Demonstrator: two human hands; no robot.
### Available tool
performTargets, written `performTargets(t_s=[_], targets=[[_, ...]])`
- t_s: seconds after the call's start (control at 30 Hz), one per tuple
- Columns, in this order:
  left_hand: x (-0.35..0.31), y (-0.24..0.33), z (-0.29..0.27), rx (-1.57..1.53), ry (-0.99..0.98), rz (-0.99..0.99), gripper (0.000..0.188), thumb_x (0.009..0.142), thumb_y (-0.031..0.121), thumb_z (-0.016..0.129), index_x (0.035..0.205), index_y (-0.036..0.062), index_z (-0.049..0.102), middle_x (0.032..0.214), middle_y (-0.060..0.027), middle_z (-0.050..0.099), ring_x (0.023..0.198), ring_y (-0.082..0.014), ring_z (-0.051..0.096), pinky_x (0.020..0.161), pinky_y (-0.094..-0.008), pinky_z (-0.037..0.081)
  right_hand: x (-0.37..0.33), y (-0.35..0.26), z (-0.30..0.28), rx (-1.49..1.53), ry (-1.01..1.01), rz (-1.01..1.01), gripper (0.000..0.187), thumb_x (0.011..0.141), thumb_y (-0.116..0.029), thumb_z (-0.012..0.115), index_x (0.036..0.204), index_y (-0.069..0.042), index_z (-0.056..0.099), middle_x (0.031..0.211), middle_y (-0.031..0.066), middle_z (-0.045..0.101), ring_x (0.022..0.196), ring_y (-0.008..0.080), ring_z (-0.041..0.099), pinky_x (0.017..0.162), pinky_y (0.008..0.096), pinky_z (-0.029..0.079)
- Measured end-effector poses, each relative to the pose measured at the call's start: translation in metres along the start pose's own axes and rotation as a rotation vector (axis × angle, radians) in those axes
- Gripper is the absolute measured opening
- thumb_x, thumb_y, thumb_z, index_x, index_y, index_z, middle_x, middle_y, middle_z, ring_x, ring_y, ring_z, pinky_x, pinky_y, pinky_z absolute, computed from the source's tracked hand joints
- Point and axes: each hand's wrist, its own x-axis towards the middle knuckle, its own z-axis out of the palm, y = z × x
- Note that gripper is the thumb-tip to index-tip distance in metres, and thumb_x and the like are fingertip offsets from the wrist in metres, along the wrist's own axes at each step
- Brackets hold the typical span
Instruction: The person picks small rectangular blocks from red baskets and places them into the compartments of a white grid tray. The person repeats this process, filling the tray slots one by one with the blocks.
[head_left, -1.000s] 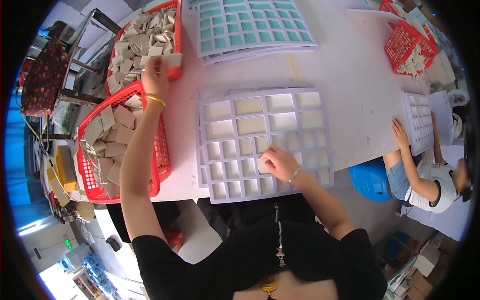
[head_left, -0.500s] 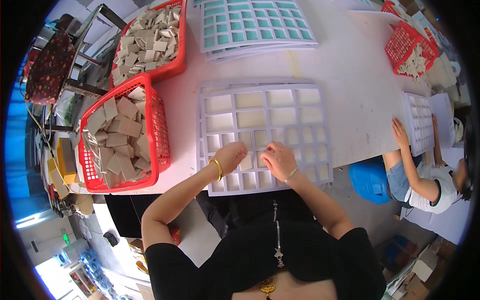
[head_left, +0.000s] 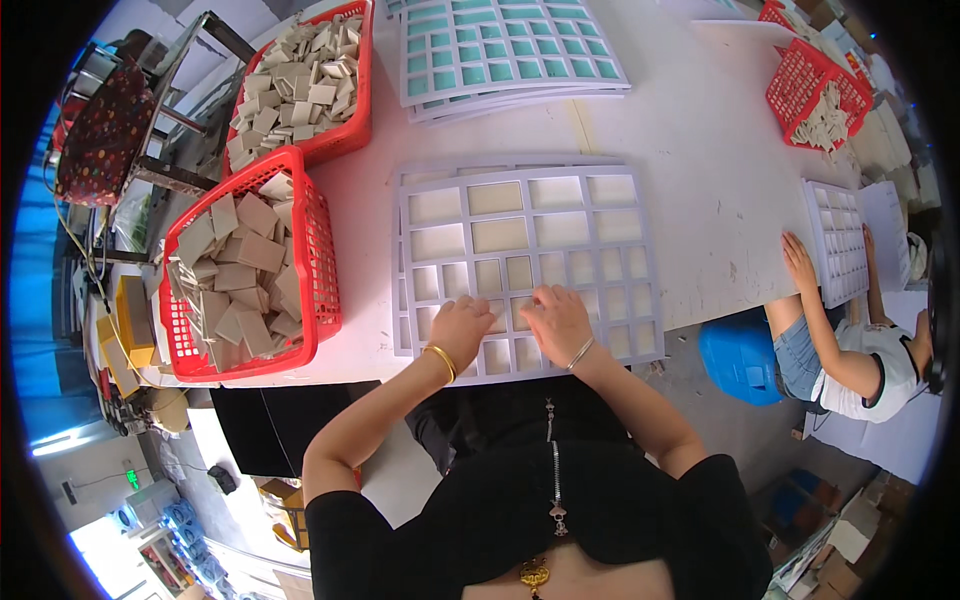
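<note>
A white compartment tray (head_left: 437,172) lies before me at the table's front edge, on top of another like it. Beige tiles fill some of its cells, among them a wide tile (head_left: 499,236) in the second column. My left hand (head_left: 462,330), with a gold bangle, has its fingers bent together against a small beige tile (head_left: 497,313) in a middle cell. Just right of it, my right hand (head_left: 558,322), wearing a silver bracelet, is closed with thumb and fingertips at the neighbouring beige tile (head_left: 519,312). The fingers partly cover both tiles.
Two red plastic baskets stand at left: the nearer basket (head_left: 322,270) holds larger beige tiles, the farther basket (head_left: 364,100) smaller ones. White-and-teal trays (head_left: 515,72) are stacked at the back. At right, a co-worker (head_left: 850,350) handles another tray (head_left: 838,240) near a red basket (head_left: 790,85).
My left hand has drawn slightly toward me and sits lower on the tray. A tile near its fingertips now lies within a cell. The right hand has barely moved.
</note>
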Motion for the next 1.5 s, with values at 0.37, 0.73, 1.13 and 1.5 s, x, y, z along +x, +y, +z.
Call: performTargets(t_s=[0.37, 0.73, 1.13, 1.5], targets=[[-0.011, -0.012, 0.009, -0.244, 0.119, -0.039, 0.031, 0.073, 0.0, 0.058, 0.102, 0.0102, 0.063, 0.113, -0.0032, 0.06, 0.111, -0.024, 0.051, 0.093, -0.0402, 0.038, -0.012, 0.002, -0.015, 0.063, 0.032, 0.047, 0.034, 0.076, -0.013, 0.06, 0.11, -0.01, 0.06, 0.107, 0.0093, 0.054, 0.105, 0.0264, 0.05, 0.087, 0.0418, 0.037], [-0.063, -0.027, 0.047, -0.378, 0.504, -0.639, 0.051, 0.079, 0.012, 0.063, 0.126, 0.004, 0.045, 0.127, -0.0144, 0.052, 0.121, -0.0318, 0.045, 0.1, -0.0461, 0.033, -0.105, 0.171, -0.021, 0.327, 0.186, 0.851, 0.044, 0.088, -0.026, 0.06, 0.118, 0.005, 0.053, 0.114, 0.0196, 0.058, 0.107, 0.0281, 0.056, 0.09, 0.0352, 0.045], [-0.028, 0.018, 0.049, -0.776, 0.675, -0.311, 0.04, 0.072, 0.01, 0.07, 0.107, 0.0004, 0.051, 0.106, -0.0173, 0.055, 0.105, -0.0331, 0.052, 0.092, -0.0406, 0.042, -0.124, 0.205, -0.058, 0.39, 0.742, 0.858, 0.033, 0.092, -0.028, 0.059, 0.106, 0.002, 0.06, 0.098, 0.0086, 0.063, 0.088, 0.0148, 0.058, 0.081, 0.0288, 0.047], [-0.025, 0.024, 0.04, -0.828, 0.676, -0.369, 0.035, 0.075, 0.01, 0.069, 0.106, 0.0043, 0.053, 0.107, -0.0112, 0.052, 0.1, -0.0245, 0.049, 0.084, -0.0353, 0.041, -0.129, 0.19, -0.085, 0.45, 0.714, 0.7, 0.031, 0.091, -0.021, 0.06, 0.112, 0.002, 0.056, 0.101, 0.0074, 0.061, 0.094, 0.0156, 0.057, 0.085, 0.029, 0.046]])
